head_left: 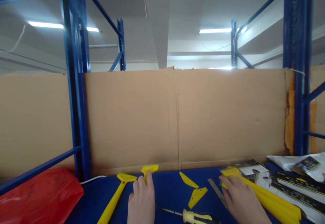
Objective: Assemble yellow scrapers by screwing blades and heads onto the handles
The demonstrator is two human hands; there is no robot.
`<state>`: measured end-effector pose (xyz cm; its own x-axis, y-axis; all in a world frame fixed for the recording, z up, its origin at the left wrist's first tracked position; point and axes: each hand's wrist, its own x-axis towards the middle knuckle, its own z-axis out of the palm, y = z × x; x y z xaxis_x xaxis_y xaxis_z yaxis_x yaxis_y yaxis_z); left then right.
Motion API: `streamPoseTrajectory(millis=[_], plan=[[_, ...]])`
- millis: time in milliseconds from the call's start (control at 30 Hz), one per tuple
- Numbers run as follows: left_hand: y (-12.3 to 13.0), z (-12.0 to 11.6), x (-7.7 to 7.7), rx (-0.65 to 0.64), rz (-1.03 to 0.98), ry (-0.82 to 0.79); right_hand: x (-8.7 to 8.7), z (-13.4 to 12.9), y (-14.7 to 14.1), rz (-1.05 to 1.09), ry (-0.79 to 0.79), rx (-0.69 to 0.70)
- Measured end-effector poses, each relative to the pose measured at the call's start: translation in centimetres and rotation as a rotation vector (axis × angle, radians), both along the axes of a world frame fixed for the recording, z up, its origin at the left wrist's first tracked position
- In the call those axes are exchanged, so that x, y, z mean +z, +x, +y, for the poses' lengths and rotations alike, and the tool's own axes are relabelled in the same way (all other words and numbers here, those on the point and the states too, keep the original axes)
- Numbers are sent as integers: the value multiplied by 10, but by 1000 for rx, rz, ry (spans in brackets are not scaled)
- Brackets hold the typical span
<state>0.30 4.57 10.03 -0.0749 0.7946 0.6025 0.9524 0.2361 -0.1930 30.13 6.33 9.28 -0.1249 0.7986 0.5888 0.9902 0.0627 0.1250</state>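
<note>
My left hand (pixel 142 197) is closed round a small yellow scraper (pixel 150 168) whose flared head points away from me. Just left of it lies a long-handled yellow scraper (pixel 114 200). My right hand (pixel 237 195) rests on the head end of yellow tools (pixel 271 198) at the right; what its fingers hold, if anything, is partly hidden. Between my hands are two flat yellow pieces (pixel 188 180) (pixel 197 197), a thin metal strip (pixel 215 190) and a screwdriver (pixel 196 216) with a cream and black handle.
A red plastic bag (pixel 43 195) lies at the left. Black and white packages (pixel 291 190) are piled at the right. Cardboard (pixel 137 119) stands along the back of the blue table (pixel 167 186), between blue rack posts (pixel 78 115).
</note>
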Motion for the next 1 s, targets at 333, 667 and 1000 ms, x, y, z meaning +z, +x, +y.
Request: streamPoseTrajectory(millis=[333,667,1000], plan=[[8,-5,13,-24,-27,75,-1,-7,-11,91,-263,114],[13,-7,16,-207,-268,161,4,-8,-8,153,-366,53],[19,-6,19,-178,-315,208,-8,-5,12,304,-375,120]])
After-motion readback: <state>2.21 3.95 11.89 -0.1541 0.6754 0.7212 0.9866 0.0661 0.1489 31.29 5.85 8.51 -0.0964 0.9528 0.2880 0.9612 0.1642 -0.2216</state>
